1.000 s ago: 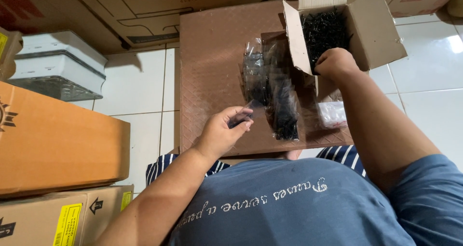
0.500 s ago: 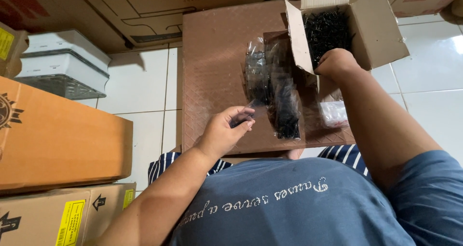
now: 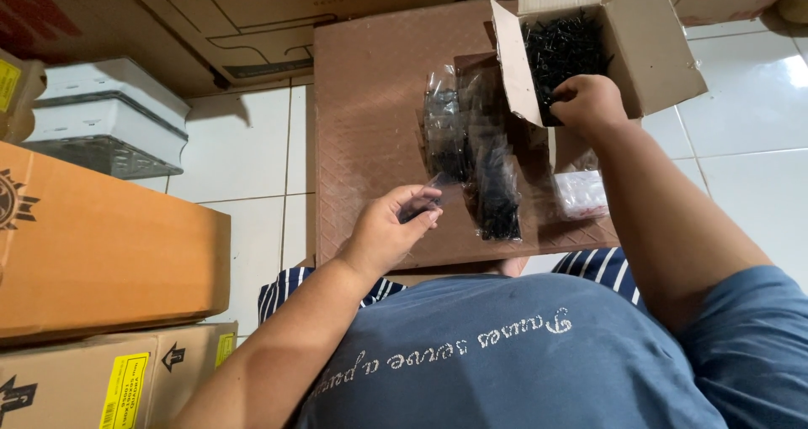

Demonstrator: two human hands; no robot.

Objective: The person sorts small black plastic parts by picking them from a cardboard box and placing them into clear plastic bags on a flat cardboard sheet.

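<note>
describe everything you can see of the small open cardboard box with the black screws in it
The small brown cardboard box stands open on the brown textured board, its flaps spread outward, the near-left flap pale inside. It is filled with a heap of small black screws. The right hand reaches in over its near edge, touching the screws. Filled clear bags lie just left of it.

The person wears a slate-blue T-shirt with short sleeves; the sleeve on the right arm ends above the elbow. A line of slanted cursive lettering made of small pale studs runs across the chest of the T-shirt. Just beyond the T-shirt's hem, dark blue shorts with thin white stripes show on both legs. Both forearms are bare, as are the left hand and the right hand, with no watch, ring or glove.
</note>
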